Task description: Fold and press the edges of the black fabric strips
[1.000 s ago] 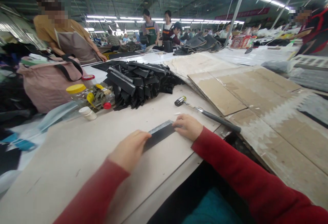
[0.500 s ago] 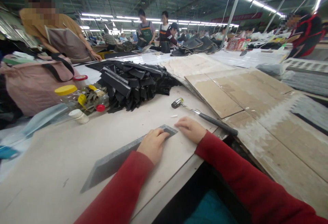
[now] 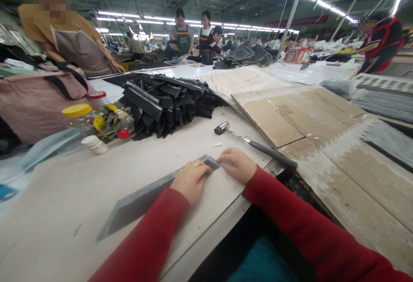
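A long dark grey fabric strip (image 3: 135, 209) with a lighter grey border and slanted ends lies flat on the table, pointing away to the right. Across its upper part rests my left hand (image 3: 191, 181), fingers laid flat and pressing it down. My right hand (image 3: 238, 165) is at the strip's far right corner, its fingers curled and closed on that edge; the fingertips are partly hidden. Just beyond them lies a small white stick (image 3: 217, 144). A hammer (image 3: 250, 142) with a black grip and a yellow-and-dark head is behind my right hand.
A heap of black fabric pieces (image 3: 167, 105) sits at the back. Flattened cardboard (image 3: 274, 120) covers the right side. To the left are a white jar (image 3: 94, 145), a yellow-lidded container (image 3: 77, 112) and a pink bag (image 3: 35, 105). A person in an apron (image 3: 80, 51) stands beyond.
My right fingers have come slightly closer to the strip's corner and now touch it. My left hand stays on the strip. The whole view has shifted a little.
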`<state>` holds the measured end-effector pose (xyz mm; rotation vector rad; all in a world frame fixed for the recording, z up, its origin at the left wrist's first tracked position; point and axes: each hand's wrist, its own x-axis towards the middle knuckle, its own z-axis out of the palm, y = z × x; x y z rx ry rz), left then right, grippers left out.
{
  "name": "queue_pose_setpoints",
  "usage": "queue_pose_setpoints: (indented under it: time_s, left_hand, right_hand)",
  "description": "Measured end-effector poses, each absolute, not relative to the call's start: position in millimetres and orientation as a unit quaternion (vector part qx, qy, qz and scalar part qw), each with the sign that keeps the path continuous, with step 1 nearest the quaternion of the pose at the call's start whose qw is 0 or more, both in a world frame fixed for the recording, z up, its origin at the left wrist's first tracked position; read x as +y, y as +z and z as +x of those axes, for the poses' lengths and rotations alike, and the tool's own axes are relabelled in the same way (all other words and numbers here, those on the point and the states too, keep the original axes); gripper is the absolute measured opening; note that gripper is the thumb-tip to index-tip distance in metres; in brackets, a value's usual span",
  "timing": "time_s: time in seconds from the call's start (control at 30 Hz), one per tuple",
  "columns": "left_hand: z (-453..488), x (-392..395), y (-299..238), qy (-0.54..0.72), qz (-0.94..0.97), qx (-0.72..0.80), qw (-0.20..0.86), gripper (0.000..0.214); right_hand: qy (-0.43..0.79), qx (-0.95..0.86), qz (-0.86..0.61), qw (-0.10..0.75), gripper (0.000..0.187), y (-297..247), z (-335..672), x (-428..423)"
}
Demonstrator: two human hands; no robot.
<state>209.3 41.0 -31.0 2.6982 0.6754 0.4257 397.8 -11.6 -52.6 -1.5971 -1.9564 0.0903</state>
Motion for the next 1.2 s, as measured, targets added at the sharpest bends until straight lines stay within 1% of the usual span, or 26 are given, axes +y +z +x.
queue_pose_setpoints:
  time_s: [0.1,0.23,0.3,0.47,0.67,0.93,1.2]
  left_hand:
    - [208.6,41.0,-31.2,0.153,0.945,0.236,0.165,0.022]
    - [207.7,40.2,-32.1,0.178,0.934,0.263,0.162,0.019]
    - [207.4,40.0,-32.6,0.180,0.931,0.273,0.160,0.018]
    - [207.0,40.5,-34.2,0.183,0.933,0.271,0.147,0.020]
    - [207.0,40.9,-33.6,0.182,0.934,0.271,0.145,0.020]
    - [207.3,41.2,-33.2,0.182,0.936,0.269,0.136,0.019]
    - [207.8,41.3,-34.8,0.186,0.936,0.270,0.128,0.017]
  right_hand:
    - [0.038,-0.737,-0.600,0.310,0.020,-53.3,398.2,-10.8]
    - [0.040,-0.720,-0.583,0.375,0.023,-51.9,399.8,-15.0]
    - [0.028,-0.729,-0.560,0.392,0.024,-50.7,400.0,-20.3]
    - [-0.037,-0.787,-0.521,0.329,0.030,-50.8,397.3,-33.9]
    - [-0.057,-0.807,-0.529,0.256,0.026,-51.9,395.5,-35.5]
    - [-0.074,-0.807,-0.533,0.242,0.025,-53.2,395.1,-34.6]
    - [-0.082,-0.812,-0.544,0.197,0.028,-50.9,392.4,-33.0]
